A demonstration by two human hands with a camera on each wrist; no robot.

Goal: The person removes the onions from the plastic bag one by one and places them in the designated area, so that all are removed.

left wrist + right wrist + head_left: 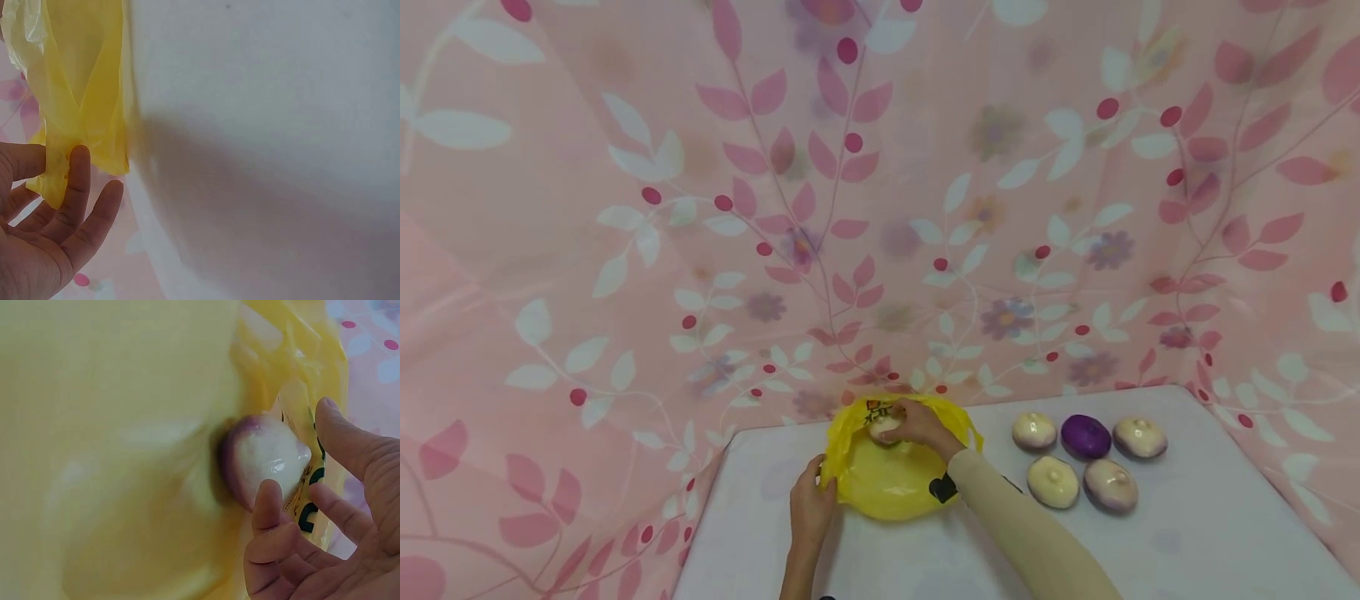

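A yellow plastic bag [887, 479] lies on the white table [1187, 542], mouth towards the back. My left hand [815, 487] pinches the bag's left edge between thumb and forefinger; in the left wrist view the left hand [62, 159] holds a fold of the yellow bag [81, 81]. My right hand [901, 427] reaches into the bag's mouth and holds a pale round bun [882, 428]. The right wrist view shows that bun [259, 456], white with a purplish rim, against the yellow film [125, 456], with my right hand [300, 456] curled round it.
Several more round buns sit on the table to the right of the bag: pale ones [1033, 431] [1139, 437] [1052, 482] [1110, 486] and a dark purple one [1085, 436]. A pink floral cloth [880, 208] hangs behind and beside the table.
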